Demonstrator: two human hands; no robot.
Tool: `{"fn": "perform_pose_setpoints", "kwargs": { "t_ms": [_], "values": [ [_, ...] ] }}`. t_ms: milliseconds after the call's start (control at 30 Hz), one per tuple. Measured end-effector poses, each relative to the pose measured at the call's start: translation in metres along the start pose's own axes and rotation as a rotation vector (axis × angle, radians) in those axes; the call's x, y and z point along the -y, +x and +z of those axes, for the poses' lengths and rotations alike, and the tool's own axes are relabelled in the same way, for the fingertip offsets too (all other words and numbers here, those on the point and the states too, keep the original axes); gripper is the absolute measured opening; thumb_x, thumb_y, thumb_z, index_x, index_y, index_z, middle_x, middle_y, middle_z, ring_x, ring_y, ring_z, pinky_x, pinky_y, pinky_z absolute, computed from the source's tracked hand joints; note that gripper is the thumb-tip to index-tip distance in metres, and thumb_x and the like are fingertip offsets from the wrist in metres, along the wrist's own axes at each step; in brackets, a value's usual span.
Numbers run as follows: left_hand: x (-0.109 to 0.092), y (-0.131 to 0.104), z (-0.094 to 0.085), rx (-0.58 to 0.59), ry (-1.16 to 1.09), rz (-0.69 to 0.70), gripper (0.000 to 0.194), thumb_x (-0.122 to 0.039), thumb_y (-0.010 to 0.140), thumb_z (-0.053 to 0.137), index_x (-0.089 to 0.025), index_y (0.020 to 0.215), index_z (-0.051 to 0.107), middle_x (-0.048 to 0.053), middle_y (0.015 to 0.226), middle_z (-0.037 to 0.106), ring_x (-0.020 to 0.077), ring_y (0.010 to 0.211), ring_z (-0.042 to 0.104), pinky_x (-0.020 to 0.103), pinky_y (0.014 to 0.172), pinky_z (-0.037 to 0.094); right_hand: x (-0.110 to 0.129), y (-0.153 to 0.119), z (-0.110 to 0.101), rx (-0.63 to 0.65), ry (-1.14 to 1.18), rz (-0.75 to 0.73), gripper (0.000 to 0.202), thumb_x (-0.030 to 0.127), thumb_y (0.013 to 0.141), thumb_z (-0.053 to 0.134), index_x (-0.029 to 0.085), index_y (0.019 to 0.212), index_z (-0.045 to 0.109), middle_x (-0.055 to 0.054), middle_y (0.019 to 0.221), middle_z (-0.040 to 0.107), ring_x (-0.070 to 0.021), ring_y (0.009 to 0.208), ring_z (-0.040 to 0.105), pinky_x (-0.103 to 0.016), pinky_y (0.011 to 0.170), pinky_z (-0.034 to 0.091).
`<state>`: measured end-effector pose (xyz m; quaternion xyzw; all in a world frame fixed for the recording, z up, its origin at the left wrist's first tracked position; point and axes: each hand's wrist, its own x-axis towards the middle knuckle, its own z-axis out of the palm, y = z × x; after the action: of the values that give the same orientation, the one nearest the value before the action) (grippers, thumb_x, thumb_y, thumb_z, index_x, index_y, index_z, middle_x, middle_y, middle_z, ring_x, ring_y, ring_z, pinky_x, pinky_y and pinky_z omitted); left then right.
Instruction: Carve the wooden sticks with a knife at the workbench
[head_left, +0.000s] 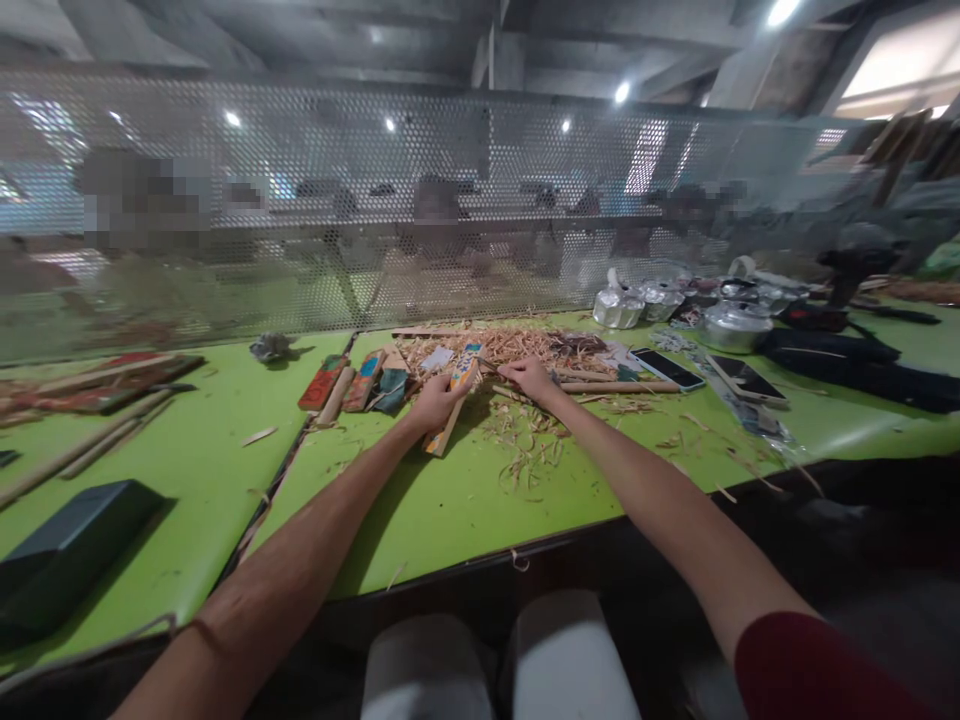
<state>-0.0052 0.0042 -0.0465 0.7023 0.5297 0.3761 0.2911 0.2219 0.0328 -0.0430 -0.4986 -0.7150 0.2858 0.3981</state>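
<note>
My left hand [436,402] is wrapped round a flat wooden piece with blue and yellow paint [439,440], tilted just over the green table [420,530]. To its right, the fingers of my right hand [529,380] are pinched together beside the upper end of the painted piece. A thin dark thing shows at those fingertips, too small to name. Behind both hands lies a heap of curled wood shavings [517,345], and more curls [525,450] are scattered in front of my right hand.
Painted blocks [364,380] lie left of my left hand. At the right are a phone [667,369], another dark-screened device [747,380] and silvery kettles [736,325]. A dark green block [82,545] sits at the near left. Perforated metal screen [300,200] stands behind the table.
</note>
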Motion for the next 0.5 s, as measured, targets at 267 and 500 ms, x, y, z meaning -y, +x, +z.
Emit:
{"fn": "perform_pose_setpoints", "kwargs": {
  "t_ms": [267, 500],
  "values": [
    [0.0012, 0.0026, 0.0001, -0.01, 0.003, 0.006, 0.04, -0.05, 0.081, 0.063, -0.021, 0.059, 0.046, -0.002, 0.057, 0.043, 0.0138, 0.059, 0.038, 0.028, 0.055, 0.026, -0.0075, 0.0043, 0.0034, -0.024, 0.045, 0.076, 0.036, 0.049, 0.086, 0.069, 0.017, 0.07, 0.074, -0.001, 0.058, 0.054, -0.0137, 0.057, 0.041, -0.027, 0.056, 0.03],
    [0.0006, 0.0013, -0.001, 0.033, -0.017, -0.019, 0.041, -0.049, 0.084, 0.063, -0.022, 0.059, 0.045, -0.003, 0.057, 0.041, 0.0128, 0.056, 0.037, 0.028, 0.054, 0.025, -0.0045, 0.0024, 0.0013, -0.004, 0.038, 0.061, 0.039, 0.049, 0.086, 0.068, 0.016, 0.064, 0.069, -0.001, 0.056, 0.052, -0.0137, 0.056, 0.04, -0.028, 0.057, 0.032]
  ]
}}
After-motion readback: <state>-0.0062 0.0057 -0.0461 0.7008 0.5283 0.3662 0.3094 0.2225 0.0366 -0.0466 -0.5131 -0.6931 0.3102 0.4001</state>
